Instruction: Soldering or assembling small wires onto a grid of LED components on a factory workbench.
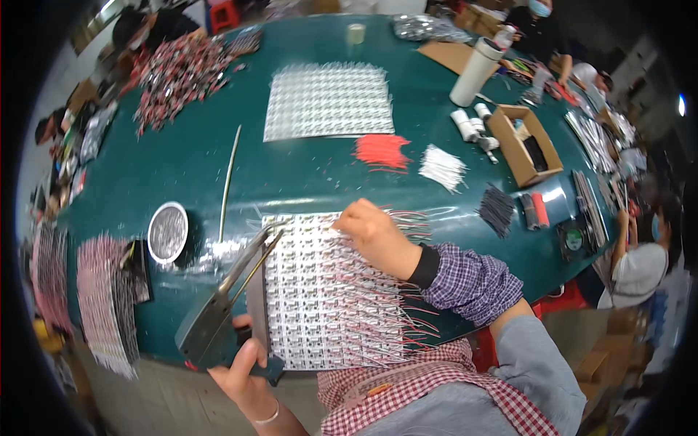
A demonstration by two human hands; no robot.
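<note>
My left hand [246,378] is closed round the handle of a dark soldering gun [206,336]. Its long metal tip and a thin brass-coloured tube meet over the top left corner of a white panel of small circuit boards [302,291]. Rows of red, white and dark wires [371,320] stick out over the panel's right side. Above the panel's upper edge my right hand [374,236] has its fingers pinched together, the tips close to the boards. Whatever sits between those fingertips is too small to make out.
A second white panel [327,102] lies farther back, with red wires [382,151], white wires [442,167] and black wires [496,209] near it. A round metal-filled bowl [168,232], wired panels [105,305], a cardboard box [525,145] and a white bottle [476,71] stand around. Other people work at the table's edges.
</note>
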